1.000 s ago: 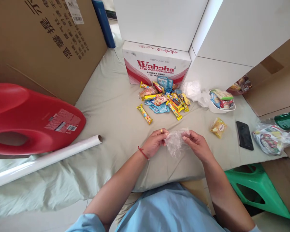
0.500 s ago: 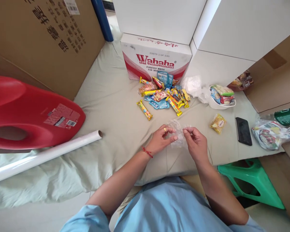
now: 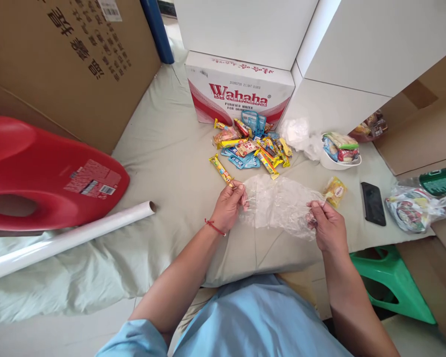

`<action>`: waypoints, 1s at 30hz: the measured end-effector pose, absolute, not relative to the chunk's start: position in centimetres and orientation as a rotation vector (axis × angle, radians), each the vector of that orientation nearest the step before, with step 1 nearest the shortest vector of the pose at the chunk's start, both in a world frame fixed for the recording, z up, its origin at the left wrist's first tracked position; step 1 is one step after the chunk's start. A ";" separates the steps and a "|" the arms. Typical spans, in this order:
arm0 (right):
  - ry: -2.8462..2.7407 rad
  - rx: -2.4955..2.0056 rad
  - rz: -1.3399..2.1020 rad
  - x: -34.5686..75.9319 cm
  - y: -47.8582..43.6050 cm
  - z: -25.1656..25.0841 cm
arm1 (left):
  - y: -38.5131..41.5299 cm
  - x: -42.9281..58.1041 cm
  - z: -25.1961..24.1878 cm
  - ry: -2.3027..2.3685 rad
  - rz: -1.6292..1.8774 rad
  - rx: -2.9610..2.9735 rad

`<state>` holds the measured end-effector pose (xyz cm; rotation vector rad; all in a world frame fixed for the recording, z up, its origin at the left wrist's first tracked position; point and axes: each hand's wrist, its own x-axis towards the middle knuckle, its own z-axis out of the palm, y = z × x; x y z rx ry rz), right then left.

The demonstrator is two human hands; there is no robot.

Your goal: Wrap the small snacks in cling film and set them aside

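Note:
A clear, crinkled plastic bag (image 3: pixel 277 206) is stretched sideways between my two hands above the cloth-covered surface. My left hand (image 3: pixel 230 204) is closed on its left end, thumb against fingers. At the other end, my right hand (image 3: pixel 327 220) pinches the plastic. A yellow snack bar (image 3: pixel 220 169) lies just beyond my left hand. Behind the bag is a pile of wrapped snacks (image 3: pixel 247 148) in yellow, blue and red packaging. A small yellow packet (image 3: pixel 335 191) sits just beyond my right hand, close to the bag's right end.
Behind the snacks stands a Wahaha water carton (image 3: pixel 241 94). To the right are a white basket (image 3: pixel 340 162) of packets, a black phone (image 3: pixel 373 203) and a green stool (image 3: pixel 397 282). A red jug (image 3: pixel 55 173) and a white roll (image 3: pixel 74 240) lie left.
My hands have moved apart, the left one leftward and the right one rightward. The bag, bunched up before, is now spread wide between them.

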<state>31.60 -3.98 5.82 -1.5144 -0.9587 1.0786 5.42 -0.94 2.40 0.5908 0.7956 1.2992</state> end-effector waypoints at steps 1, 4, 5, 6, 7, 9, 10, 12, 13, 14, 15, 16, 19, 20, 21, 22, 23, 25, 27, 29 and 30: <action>-0.949 -1.521 1.095 31.9 -4.0 5.9 | -0.9 5.2 2.4 0.816 1.281 0.565; -0.905 -1.564 1.120 33.0 -4.0 6.3 | -0.5 4.1 2.4 0.856 1.247 0.510; -0.895 -1.573 1.128 33.5 -4.0 6.4 | -0.3 3.8 2.4 0.862 1.239 0.499; -0.895 -1.581 1.137 34.0 -4.0 6.4 | -0.1 3.4 2.4 0.866 1.220 0.490; -0.906 -1.591 1.148 34.6 -4.0 6.3 | 0.1 3.1 2.3 0.864 1.193 0.483; -0.967 -1.630 1.172 35.8 -4.0 5.9 | 0.3 2.6 2.1 0.848 1.127 0.467; -1.019 -1.665 1.162 36.4 -4.0 5.5 | 0.4 2.4 2.0 0.839 1.106 0.455; -1.164 -1.782 0.997 37.2 -4.0 5.0 | 0.5 2.3 1.8 0.828 1.105 0.429; -1.243 -1.839 0.835 37.4 -4.0 4.9 | 0.5 2.3 1.8 0.827 1.114 0.421; -1.317 -1.870 0.647 37.2 -4.1 5.0 | 0.5 2.4 1.8 0.826 1.128 0.417; -1.380 -1.864 0.464 36.8 -4.3 5.2 | 0.4 2.5 1.8 0.824 1.143 0.417; -1.440 -1.819 0.321 36.1 -4.6 5.5 | 0.4 2.6 1.8 0.819 1.155 0.419; -1.718 -1.539 0.236 32.0 -5.4 6.6 | 0.1 3.2 2.0 0.781 1.182 0.431; -1.848 -1.435 0.266 30.2 -5.5 6.7 | 0.0 3.4 2.1 0.765 1.184 0.439; -1.971 -1.341 0.287 28.5 -5.5 6.7 | -0.2 3.6 2.2 0.748 1.182 0.452; -2.080 -1.263 0.289 26.9 -5.4 6.4 | -0.3 3.8 2.4 0.729 1.175 0.470; -2.166 -1.201 0.272 25.4 -5.1 6.0 | -0.5 3.9 2.5 0.708 1.166 0.492; -2.247 -1.135 0.208 23.5 -4.3 5.0 | -0.8 4.1 2.8 0.659 1.156 0.534; -2.195 -1.141 0.170 22.8 -3.4 4.4 | -1.0 4.0 3.0 0.605 1.166 0.558; -2.039 -1.203 0.237 23.2 -2.9 4.6 | -1.1 3.9 3.2 0.573 1.195 0.567; -1.929 -1.247 0.324 23.6 -2.8 4.9 | -1.1 3.8 3.2 0.573 1.215 0.571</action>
